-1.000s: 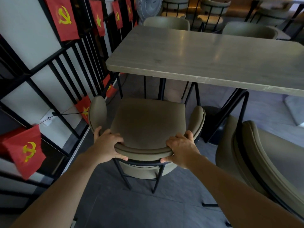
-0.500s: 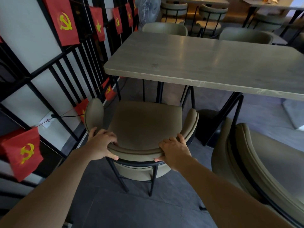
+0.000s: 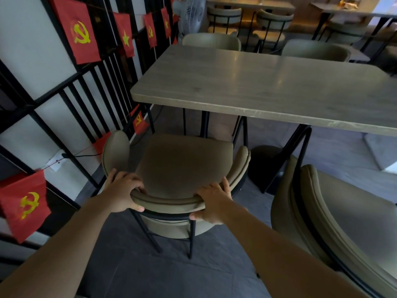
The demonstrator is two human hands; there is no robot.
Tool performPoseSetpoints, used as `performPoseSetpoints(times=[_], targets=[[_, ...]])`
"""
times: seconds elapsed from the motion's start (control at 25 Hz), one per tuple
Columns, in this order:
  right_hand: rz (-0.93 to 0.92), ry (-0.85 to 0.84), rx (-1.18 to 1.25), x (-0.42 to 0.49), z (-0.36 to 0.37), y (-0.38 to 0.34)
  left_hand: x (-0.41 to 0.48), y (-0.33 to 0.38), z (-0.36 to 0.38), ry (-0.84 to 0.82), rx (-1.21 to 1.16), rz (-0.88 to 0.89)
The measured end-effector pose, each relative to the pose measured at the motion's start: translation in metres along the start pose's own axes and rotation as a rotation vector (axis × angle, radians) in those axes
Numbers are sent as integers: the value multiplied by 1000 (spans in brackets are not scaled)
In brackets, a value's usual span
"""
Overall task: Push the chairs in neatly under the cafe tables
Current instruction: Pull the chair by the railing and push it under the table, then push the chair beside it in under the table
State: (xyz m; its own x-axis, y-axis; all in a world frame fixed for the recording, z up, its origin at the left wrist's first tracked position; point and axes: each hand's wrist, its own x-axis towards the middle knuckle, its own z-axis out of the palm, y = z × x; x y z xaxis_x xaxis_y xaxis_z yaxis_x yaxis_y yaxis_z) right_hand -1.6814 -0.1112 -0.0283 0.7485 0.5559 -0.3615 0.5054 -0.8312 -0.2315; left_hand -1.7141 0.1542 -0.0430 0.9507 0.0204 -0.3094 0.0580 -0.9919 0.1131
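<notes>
An olive upholstered chair (image 3: 180, 164) with a curved backrest and black metal legs stands in front of me, facing a long grey wooden table (image 3: 268, 89). The seat's front edge sits just short of the table's near edge. My left hand (image 3: 122, 193) grips the left end of the backrest top, and my right hand (image 3: 214, 201) grips its right end. A second olive chair (image 3: 335, 211) stands to the right, out from the table and turned at an angle.
A black metal grille with red flags (image 3: 81, 29) lines the left wall close to the chair. Two more chairs (image 3: 211, 40) sit at the table's far side. A fan (image 3: 190, 14) and other tables stand behind. A cord runs to a wall socket (image 3: 57, 163).
The chair has slid a little forward toward the table under both hands, and my view has moved closer to the table.
</notes>
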Motion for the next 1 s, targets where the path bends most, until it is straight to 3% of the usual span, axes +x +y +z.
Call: performPoseSetpoints(times=[0.12, 0.2, 0.32, 0.48, 0.68, 0.88, 1.0], targets=[[62, 59, 461, -26, -8, 8, -15, 30, 0, -44, 18, -34], [129, 196, 605, -49, -13, 25, -26, 64, -5, -47, -64, 24], [221, 361, 413, -92, -24, 67, -30, 126, -21, 28, -191, 137], [416, 415, 271, -170, -32, 133, -26, 228, -28, 95, -229, 376], [671, 288, 219, -269, -5, 209, -36, 353, -6, 23, -147, 652], [781, 24, 271, -339, 45, 265, -28, 433, 34, 25, 2, 719], [751, 120, 208, -346, 66, 282, -16, 453, 51, -8, 119, 723]])
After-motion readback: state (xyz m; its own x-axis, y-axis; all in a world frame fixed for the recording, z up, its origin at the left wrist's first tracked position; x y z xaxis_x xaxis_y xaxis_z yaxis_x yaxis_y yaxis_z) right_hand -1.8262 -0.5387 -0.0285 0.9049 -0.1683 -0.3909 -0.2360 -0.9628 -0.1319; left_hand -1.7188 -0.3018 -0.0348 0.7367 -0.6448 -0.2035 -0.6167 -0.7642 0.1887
